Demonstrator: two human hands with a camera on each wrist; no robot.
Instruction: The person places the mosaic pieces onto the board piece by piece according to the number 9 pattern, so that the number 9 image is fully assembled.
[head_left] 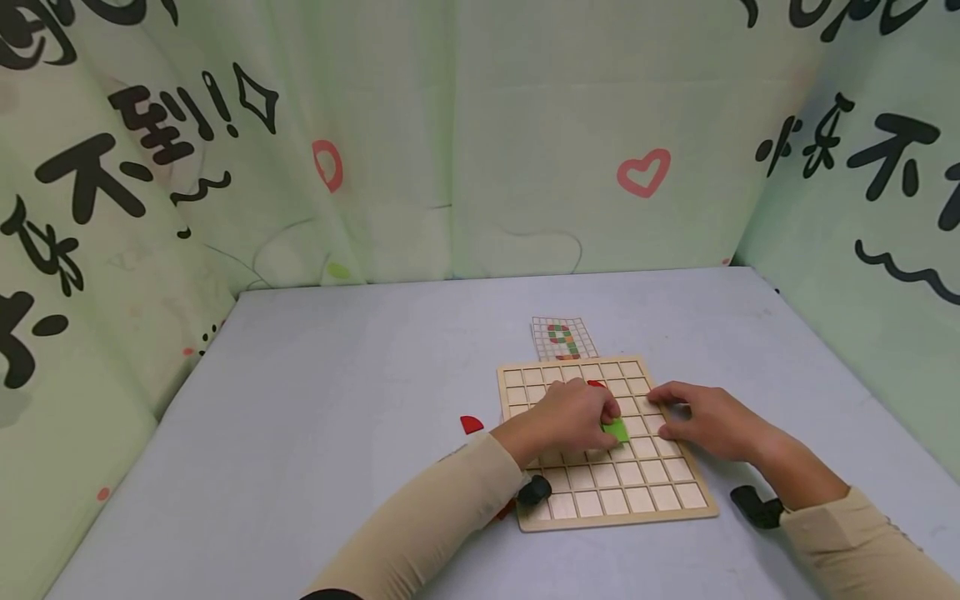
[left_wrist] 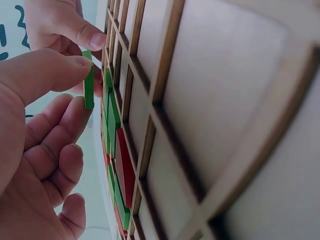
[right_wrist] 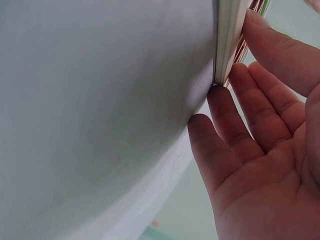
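My left hand [head_left: 573, 414] is over the middle of a wooden grid board [head_left: 617, 522]. Between its thumb and fingertips it pinches a thin green tile [left_wrist: 88, 82], with the other fingers loosely bent. In the left wrist view, green tiles [left_wrist: 113, 120] and a red tile [left_wrist: 125, 167] sit in the board's cells; the left hand hides several cells in the head view. A red piece [head_left: 596, 383] shows just beyond its knuckles. My right hand [head_left: 716, 425] touches the board's right edge with thumb and fingertips, the fingers fairly straight and spread.
Beyond the board lies a gridded pattern card [head_left: 540, 337] with a green, red and orange figure. A red quarter-round piece [head_left: 471, 424] is on the white table [head_left: 337, 417] left of the board. Another red piece [head_left: 506, 510] is partly hidden by the left sleeve. Printed curtains [head_left: 525, 125] enclose the table.
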